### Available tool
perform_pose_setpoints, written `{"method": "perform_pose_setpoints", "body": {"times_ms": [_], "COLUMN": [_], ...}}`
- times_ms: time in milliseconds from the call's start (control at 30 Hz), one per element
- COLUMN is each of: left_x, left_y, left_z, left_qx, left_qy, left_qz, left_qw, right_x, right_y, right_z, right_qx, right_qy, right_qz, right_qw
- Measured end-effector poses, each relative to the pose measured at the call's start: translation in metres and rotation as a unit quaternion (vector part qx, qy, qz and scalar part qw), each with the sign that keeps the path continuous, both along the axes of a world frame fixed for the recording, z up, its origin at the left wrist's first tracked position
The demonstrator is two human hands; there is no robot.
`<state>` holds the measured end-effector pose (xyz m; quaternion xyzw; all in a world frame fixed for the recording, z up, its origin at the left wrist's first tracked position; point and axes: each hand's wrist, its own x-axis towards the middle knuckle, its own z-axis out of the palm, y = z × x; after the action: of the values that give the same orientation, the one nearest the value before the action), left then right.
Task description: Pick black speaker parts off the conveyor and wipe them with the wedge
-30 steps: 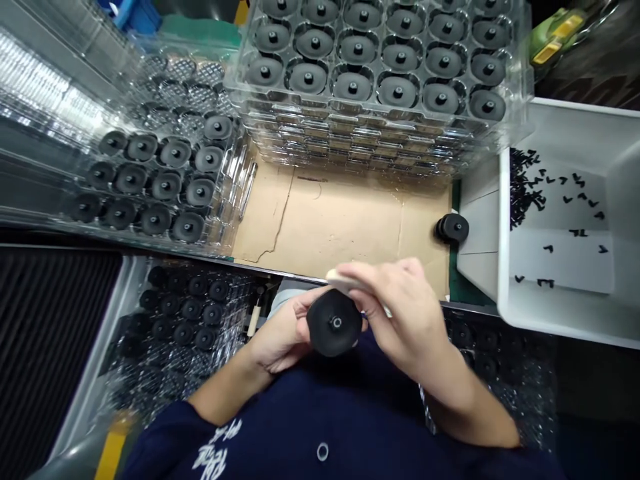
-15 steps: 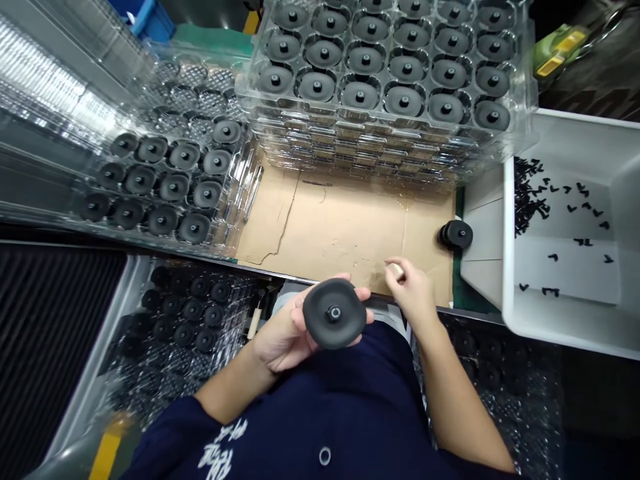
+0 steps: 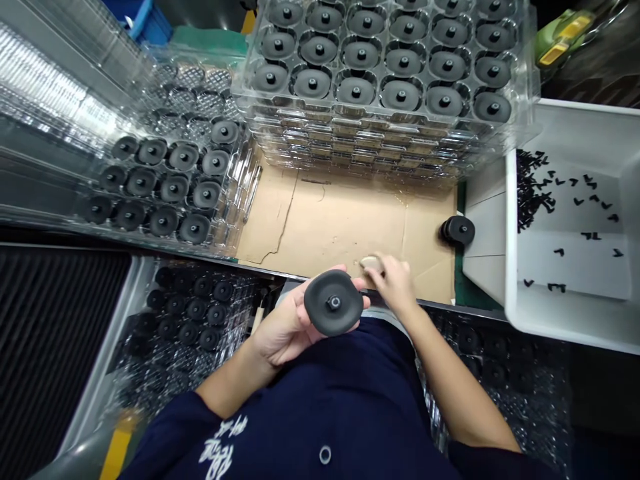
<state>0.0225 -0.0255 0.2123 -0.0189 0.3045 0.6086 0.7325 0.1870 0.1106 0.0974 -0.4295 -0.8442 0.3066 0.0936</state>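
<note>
My left hand [image 3: 287, 323] is closed around the edge of a black rounded disc [image 3: 334, 313] with a small hollow stub at its centre. The disc faces up, just past the near edge of the work surface. To its right, my right hand [image 3: 393, 283] has its fingers closed on a pale, flat, rounded piece [image 3: 371, 262], whose exact kind I cannot make out. That hand is low over the cardboard [image 3: 345, 220], apart from the disc. More black discs [image 3: 459, 230] are piled at the cardboard's right edge.
A stack of clear trays [image 3: 350, 110] filled with similar discs stands at the back. Another clear tray [image 3: 230, 227], partly filled, lies left. At right, a white bin [image 3: 510, 267] contains small black pieces [image 3: 533, 193]. Further trays with discs [image 3: 195, 307] are below the surface.
My right hand has moved left, closer to the disc, and more of the pale piece shows. My left hand still holds the disc, slightly higher in view.
</note>
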Motion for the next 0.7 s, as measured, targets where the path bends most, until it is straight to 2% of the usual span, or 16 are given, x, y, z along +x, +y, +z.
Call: {"method": "perform_pose_setpoints", "body": {"times_ms": [33, 100, 167, 233, 300, 367, 433, 500, 567, 633, 700], "left_x": [0.002, 0.006, 0.009, 0.010, 0.008, 0.005, 0.003, 0.002, 0.000, -0.002, -0.005], "left_y": [0.001, 0.001, 0.001, 0.000, -0.002, -0.003, -0.003, -0.002, -0.001, -0.001, -0.003], "left_z": [0.000, -0.002, -0.006, -0.012, -0.017, -0.021, -0.023, -0.023, -0.021, -0.017, -0.014], "left_qx": [-0.005, -0.014, -0.028, -0.036, -0.042, -0.037, -0.036, -0.032, -0.035, -0.027, -0.012], "left_qy": [0.000, 0.000, 0.014, 0.049, 0.082, 0.102, 0.111, 0.119, 0.117, 0.098, 0.071], "left_qz": [0.009, 0.029, 0.048, 0.062, 0.075, 0.087, 0.094, 0.100, 0.103, 0.096, 0.085], "left_qw": [1.000, 0.999, 0.998, 0.996, 0.993, 0.990, 0.989, 0.987, 0.987, 0.990, 0.994], "right_x": [-0.002, -0.009, -0.017, -0.023, -0.027, -0.029, -0.033, -0.038, -0.039, -0.034, -0.024], "right_y": [0.002, -0.002, -0.013, -0.023, -0.029, -0.030, -0.030, -0.027, -0.022, -0.020, -0.023], "right_z": [0.019, 0.063, 0.099, 0.120, 0.127, 0.128, 0.125, 0.115, 0.093, 0.059, 0.020], "right_qx": [0.013, 0.074, 0.151, 0.174, 0.156, 0.145, 0.159, 0.148, 0.062, -0.058, -0.127], "right_qy": [0.018, 0.117, 0.218, 0.231, 0.167, 0.127, 0.171, 0.222, 0.223, 0.197, 0.176], "right_qz": [-0.011, -0.042, 0.019, 0.090, 0.104, 0.063, 0.046, 0.061, 0.055, -0.011, -0.094], "right_qw": [1.000, 0.989, 0.964, 0.953, 0.968, 0.979, 0.971, 0.962, 0.971, 0.979, 0.972]}}
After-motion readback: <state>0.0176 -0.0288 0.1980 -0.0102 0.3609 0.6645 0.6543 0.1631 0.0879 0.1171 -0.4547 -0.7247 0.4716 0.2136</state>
